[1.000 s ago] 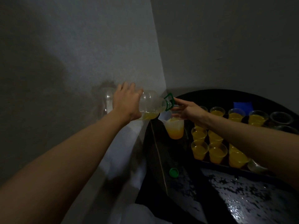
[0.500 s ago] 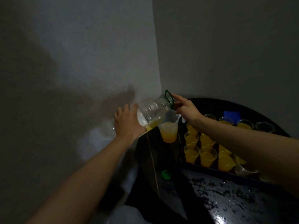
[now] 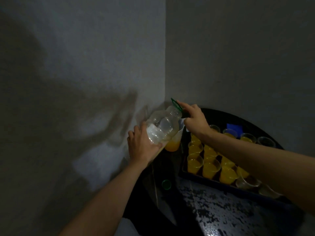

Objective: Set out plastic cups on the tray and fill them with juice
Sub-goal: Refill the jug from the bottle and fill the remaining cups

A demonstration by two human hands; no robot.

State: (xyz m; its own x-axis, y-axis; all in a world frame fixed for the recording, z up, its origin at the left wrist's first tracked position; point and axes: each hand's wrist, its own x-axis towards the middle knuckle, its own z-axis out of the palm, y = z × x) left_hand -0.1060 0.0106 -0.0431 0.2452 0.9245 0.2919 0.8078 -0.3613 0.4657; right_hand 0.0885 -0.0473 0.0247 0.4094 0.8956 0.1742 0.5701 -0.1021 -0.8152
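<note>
A clear plastic bottle (image 3: 162, 125), almost empty, tilts with its neck up and to the right, and my left hand (image 3: 142, 148) grips its base. A green ring (image 3: 176, 104) hangs at the neck. Right behind the bottle stands a translucent jug (image 3: 172, 144) with orange juice in its bottom. My right hand (image 3: 194, 120) is closed at the jug's rim, one finger reaching along the green ring. On the dark tray (image 3: 202, 178) to the right stand several small plastic cups of juice (image 3: 195, 163), with empty cups (image 3: 245, 183) at its near right end.
A green bottle cap (image 3: 166, 184) lies on the black glossy round table (image 3: 221, 212) in front of the tray. A blue object (image 3: 234, 127) sits behind the cups. Two grey walls meet in a corner just behind the bottle.
The bottle has swung from lying level with its mouth over the jug to neck raised, and its base has sunk lower. My right hand stayed at the jug's rim.
</note>
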